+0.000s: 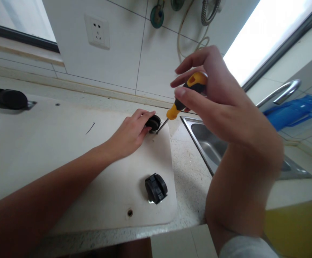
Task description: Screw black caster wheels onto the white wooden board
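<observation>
My left hand (pixel 134 134) grips a black caster wheel (pixel 153 123) at the far right corner of a white board (pixel 113 193). A screwdriver (pixel 174 109) with a yellow and black handle is held in my right hand (pixel 215 86), fingers curled round the handle. Its metal shaft slants down to the base of that caster, where the tip meets the plate; a screw there is too small to make out. Nearer to me, a second black caster (pixel 156 188) stands on the board. Another black caster (pixel 6 99) sits at the far left on a metal plate.
The board lies on a speckled stone counter (pixel 189 172). A steel sink (pixel 209 143) with a curved faucet (pixel 282 91) is to the right, beside a blue plastic item (pixel 291 113). Behind are a tiled wall with a socket (pixel 97 32) and hoses. A hole (pixel 129 213) shows near the board's front edge.
</observation>
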The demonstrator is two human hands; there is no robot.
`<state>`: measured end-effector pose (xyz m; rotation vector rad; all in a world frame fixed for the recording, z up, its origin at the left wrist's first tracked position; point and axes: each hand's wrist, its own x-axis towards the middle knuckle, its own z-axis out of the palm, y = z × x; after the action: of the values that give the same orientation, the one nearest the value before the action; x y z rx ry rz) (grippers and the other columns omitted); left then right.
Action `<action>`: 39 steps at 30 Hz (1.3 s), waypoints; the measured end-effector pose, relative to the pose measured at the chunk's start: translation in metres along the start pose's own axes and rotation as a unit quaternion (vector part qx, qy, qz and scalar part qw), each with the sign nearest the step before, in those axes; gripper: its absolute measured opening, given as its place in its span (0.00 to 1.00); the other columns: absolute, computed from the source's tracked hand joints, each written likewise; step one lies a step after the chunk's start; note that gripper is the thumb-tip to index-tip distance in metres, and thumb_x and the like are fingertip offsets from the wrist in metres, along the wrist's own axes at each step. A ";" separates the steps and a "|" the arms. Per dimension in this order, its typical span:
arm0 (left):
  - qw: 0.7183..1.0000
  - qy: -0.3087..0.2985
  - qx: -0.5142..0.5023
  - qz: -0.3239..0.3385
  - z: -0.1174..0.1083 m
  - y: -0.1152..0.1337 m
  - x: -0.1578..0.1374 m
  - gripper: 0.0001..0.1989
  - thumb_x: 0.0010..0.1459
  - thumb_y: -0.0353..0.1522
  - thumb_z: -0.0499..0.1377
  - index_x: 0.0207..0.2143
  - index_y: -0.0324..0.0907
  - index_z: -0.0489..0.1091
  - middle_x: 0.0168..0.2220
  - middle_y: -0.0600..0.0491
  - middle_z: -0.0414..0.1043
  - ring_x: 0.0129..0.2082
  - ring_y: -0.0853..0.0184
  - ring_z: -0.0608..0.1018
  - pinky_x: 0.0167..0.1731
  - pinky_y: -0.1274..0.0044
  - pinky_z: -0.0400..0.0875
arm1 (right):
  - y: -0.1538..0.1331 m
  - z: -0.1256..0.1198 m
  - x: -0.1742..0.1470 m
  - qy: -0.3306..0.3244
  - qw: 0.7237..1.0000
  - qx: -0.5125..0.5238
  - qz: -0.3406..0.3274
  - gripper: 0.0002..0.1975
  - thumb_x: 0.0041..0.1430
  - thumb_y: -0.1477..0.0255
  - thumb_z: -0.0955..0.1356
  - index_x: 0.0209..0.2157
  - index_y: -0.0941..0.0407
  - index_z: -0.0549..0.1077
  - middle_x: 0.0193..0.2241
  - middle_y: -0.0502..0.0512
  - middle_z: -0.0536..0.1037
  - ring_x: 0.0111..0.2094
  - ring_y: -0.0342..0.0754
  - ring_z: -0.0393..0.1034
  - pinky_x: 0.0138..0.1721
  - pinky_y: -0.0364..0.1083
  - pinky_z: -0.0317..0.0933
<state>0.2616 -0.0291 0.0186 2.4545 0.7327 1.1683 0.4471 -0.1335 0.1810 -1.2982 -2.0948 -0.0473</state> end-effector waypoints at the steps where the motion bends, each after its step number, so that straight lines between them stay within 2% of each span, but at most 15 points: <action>1: 1.000 0.000 0.000 0.001 0.000 0.000 0.000 0.27 0.72 0.27 0.55 0.71 0.46 0.68 0.63 0.43 0.72 0.61 0.51 0.79 0.67 0.53 0.75 | 0.000 0.000 0.000 0.012 1.000 -0.007 0.000 0.10 0.76 0.67 0.69 0.55 0.50 0.70 0.52 0.54 0.78 0.43 0.48 0.73 0.45 0.49 0.65; 3: 1.000 0.000 -0.001 0.003 0.000 -0.001 0.000 0.27 0.71 0.27 0.56 0.71 0.47 0.68 0.63 0.43 0.72 0.62 0.52 0.79 0.67 0.54 0.75 | 0.000 0.001 0.001 0.078 0.992 -0.092 0.030 0.08 0.75 0.62 0.71 0.45 0.51 0.73 0.39 0.52 0.79 0.37 0.49 0.69 0.42 0.50 0.60; 5: 1.000 0.000 -0.001 0.002 -0.001 -0.001 0.000 0.27 0.71 0.26 0.56 0.71 0.47 0.68 0.63 0.43 0.72 0.62 0.52 0.79 0.67 0.55 0.75 | -0.001 0.001 0.002 0.117 0.976 -0.173 0.056 0.17 0.73 0.53 0.72 0.37 0.52 0.72 0.31 0.51 0.75 0.33 0.49 0.66 0.39 0.51 0.55; 7: 1.000 0.000 -0.001 0.000 -0.001 -0.001 0.000 0.27 0.72 0.27 0.56 0.71 0.47 0.68 0.63 0.43 0.72 0.62 0.52 0.79 0.66 0.54 0.75 | 0.000 0.000 0.001 0.080 0.986 -0.140 0.052 0.18 0.75 0.51 0.69 0.42 0.52 0.73 0.34 0.52 0.77 0.34 0.49 0.68 0.38 0.50 0.55; 10: 1.000 -0.002 0.003 0.003 -0.001 0.000 0.000 0.26 0.73 0.27 0.55 0.71 0.44 0.68 0.62 0.42 0.73 0.61 0.52 0.78 0.67 0.54 0.74 | 0.001 -0.003 0.000 0.026 0.999 -0.034 0.023 0.09 0.80 0.62 0.66 0.53 0.51 0.71 0.41 0.51 0.79 0.35 0.47 0.69 0.38 0.49 0.57; 12: 1.000 -0.002 0.006 0.004 -0.001 0.001 0.000 0.26 0.72 0.26 0.55 0.70 0.43 0.68 0.62 0.42 0.73 0.62 0.53 0.78 0.67 0.54 0.74 | 0.002 -0.002 0.001 0.081 0.993 -0.086 0.026 0.09 0.79 0.62 0.68 0.45 0.52 0.73 0.35 0.50 0.77 0.32 0.46 0.64 0.38 0.50 0.54; 15: 1.000 -0.002 0.006 0.001 -0.001 0.001 0.000 0.26 0.73 0.27 0.56 0.70 0.45 0.68 0.63 0.42 0.72 0.62 0.52 0.78 0.67 0.54 0.74 | 0.000 -0.001 0.002 0.125 0.975 -0.177 0.042 0.19 0.76 0.53 0.69 0.36 0.53 0.74 0.29 0.50 0.73 0.31 0.47 0.61 0.38 0.51 0.50; 20: 1.000 -0.001 0.001 0.002 -0.001 0.000 0.001 0.25 0.74 0.29 0.55 0.70 0.46 0.68 0.62 0.42 0.73 0.60 0.51 0.79 0.65 0.53 0.76 | -0.004 -0.003 -0.001 0.006 1.000 -0.026 0.012 0.12 0.79 0.63 0.67 0.57 0.52 0.75 0.37 0.49 0.80 0.35 0.47 0.72 0.42 0.50 0.60; 22: 1.000 -0.003 0.001 0.003 -0.001 0.000 0.001 0.26 0.73 0.28 0.55 0.70 0.46 0.68 0.63 0.42 0.72 0.61 0.51 0.79 0.65 0.52 0.75 | -0.005 -0.002 -0.001 0.063 0.994 -0.088 0.012 0.11 0.77 0.60 0.70 0.47 0.53 0.79 0.32 0.49 0.78 0.32 0.46 0.68 0.39 0.50 0.57; 25: 1.000 -0.003 0.003 0.000 -0.001 0.001 0.001 0.26 0.73 0.28 0.55 0.71 0.45 0.67 0.64 0.41 0.72 0.61 0.50 0.79 0.65 0.51 0.75 | -0.006 -0.001 -0.001 0.113 0.979 -0.168 0.014 0.22 0.76 0.51 0.69 0.37 0.54 0.79 0.32 0.51 0.79 0.33 0.48 0.67 0.37 0.52 0.55; 29: 1.000 -0.003 0.004 -0.004 -0.001 0.002 0.001 0.25 0.73 0.28 0.54 0.71 0.43 0.68 0.63 0.41 0.72 0.59 0.51 0.80 0.65 0.51 0.75 | -0.009 -0.006 -0.002 -0.003 0.999 -0.041 -0.010 0.15 0.80 0.61 0.66 0.56 0.53 0.78 0.40 0.51 0.82 0.40 0.49 0.75 0.42 0.50 0.63; 31: 1.000 -0.005 0.001 -0.001 -0.001 0.002 0.001 0.26 0.73 0.28 0.54 0.71 0.45 0.67 0.63 0.41 0.72 0.59 0.51 0.80 0.64 0.51 0.76 | -0.010 -0.006 -0.002 -0.013 0.999 -0.033 -0.012 0.13 0.79 0.60 0.67 0.52 0.53 0.79 0.35 0.49 0.80 0.35 0.47 0.72 0.39 0.49 0.61; 33: 1.000 -0.004 -0.002 0.002 -0.002 0.001 0.000 0.27 0.72 0.27 0.55 0.71 0.47 0.67 0.63 0.42 0.72 0.59 0.51 0.80 0.64 0.51 0.76 | -0.011 -0.003 -0.001 0.042 0.994 -0.101 0.000 0.18 0.78 0.56 0.68 0.38 0.53 0.78 0.28 0.48 0.76 0.30 0.46 0.66 0.36 0.50 0.55; 35: 1.000 -0.003 -0.002 0.000 -0.002 0.001 0.000 0.27 0.73 0.28 0.55 0.71 0.48 0.67 0.63 0.43 0.72 0.60 0.51 0.79 0.65 0.52 0.76 | -0.009 -0.001 -0.001 0.097 0.985 -0.141 0.023 0.21 0.78 0.53 0.68 0.33 0.53 0.73 0.27 0.49 0.73 0.29 0.46 0.63 0.36 0.51 0.51; 39: 1.000 0.000 -0.003 -0.002 -0.002 0.001 0.000 0.26 0.73 0.28 0.55 0.71 0.49 0.67 0.63 0.43 0.72 0.60 0.52 0.79 0.66 0.52 0.75 | -0.004 -0.003 -0.003 0.002 1.000 -0.008 0.013 0.14 0.78 0.55 0.68 0.52 0.51 0.72 0.41 0.51 0.79 0.36 0.48 0.72 0.40 0.50 0.61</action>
<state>0.2602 -0.0299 0.0201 2.4471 0.7315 1.1683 0.4464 -0.1388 0.1830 -1.3326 -2.0788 -0.0556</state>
